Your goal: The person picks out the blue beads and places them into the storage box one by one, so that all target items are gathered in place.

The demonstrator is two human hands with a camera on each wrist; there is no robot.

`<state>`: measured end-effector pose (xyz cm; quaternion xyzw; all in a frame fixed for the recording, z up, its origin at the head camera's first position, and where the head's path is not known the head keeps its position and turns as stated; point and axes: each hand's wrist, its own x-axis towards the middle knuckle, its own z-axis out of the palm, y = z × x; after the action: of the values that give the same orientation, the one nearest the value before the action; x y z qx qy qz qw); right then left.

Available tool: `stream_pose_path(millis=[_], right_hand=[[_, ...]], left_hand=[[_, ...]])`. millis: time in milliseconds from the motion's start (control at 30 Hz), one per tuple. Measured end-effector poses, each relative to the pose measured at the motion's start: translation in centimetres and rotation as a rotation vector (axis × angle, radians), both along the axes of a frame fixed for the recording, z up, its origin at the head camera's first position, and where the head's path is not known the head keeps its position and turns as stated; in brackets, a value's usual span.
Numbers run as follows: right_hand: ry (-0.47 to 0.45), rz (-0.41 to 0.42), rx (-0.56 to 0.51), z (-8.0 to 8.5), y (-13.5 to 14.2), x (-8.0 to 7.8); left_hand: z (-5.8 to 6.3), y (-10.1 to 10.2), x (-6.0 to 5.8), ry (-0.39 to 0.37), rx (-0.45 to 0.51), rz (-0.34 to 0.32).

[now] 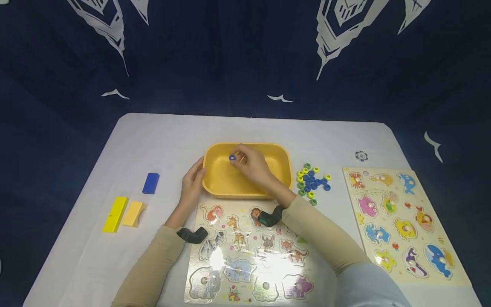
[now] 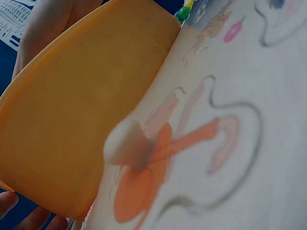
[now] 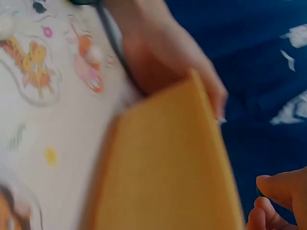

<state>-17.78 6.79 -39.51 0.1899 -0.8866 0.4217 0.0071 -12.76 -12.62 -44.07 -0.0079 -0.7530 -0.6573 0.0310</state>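
My right hand (image 1: 251, 164) is over the yellow tray (image 1: 215, 189), pinching a small blue ring-shaped bead (image 1: 232, 157) between thumb and fingertips. In the right wrist view the same hand (image 3: 283, 194) shows at the lower right, above the tray's rim, with the bead mostly hidden. Against the tray's left end rests my left hand (image 1: 192, 183), its fingers fairly straight along the outer wall. Its fingertips (image 2: 33, 218) show at the tray's end in the left wrist view. Right of the tray lies a loose group of blue, yellow and green beads (image 1: 312, 182).
An animal puzzle board (image 1: 249, 238) lies in front of the tray, under both forearms. Another puzzle board (image 1: 406, 226) and a round token (image 1: 361, 156) are at the right. Blue (image 1: 151, 183), yellow (image 1: 115, 214) and pale yellow arched (image 1: 134, 214) blocks lie at left.
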Motion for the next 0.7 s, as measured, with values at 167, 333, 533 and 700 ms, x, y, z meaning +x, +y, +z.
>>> stream_pose_path(millis=[167,333,533,700], right_hand=[[-0.049,0.008,0.112,-1.3,-2.9,-0.7],[-0.135,0.017,0.178,-2.5,-4.0,-1.3],[-0.268,0.083,0.226,-3.3,-4.7,-1.4],[-0.297,0.090,0.277,-3.3,-4.8,-1.3]], left_hand=[[-0.1,0.0,0.0,-0.001,-0.001,0.007],[-0.1,0.1,-0.1,0.008,0.006,-0.003],[0.0,0.1,0.0,0.001,-0.014,-0.004],[0.0,0.1,0.0,-0.006,-0.027,0.007]])
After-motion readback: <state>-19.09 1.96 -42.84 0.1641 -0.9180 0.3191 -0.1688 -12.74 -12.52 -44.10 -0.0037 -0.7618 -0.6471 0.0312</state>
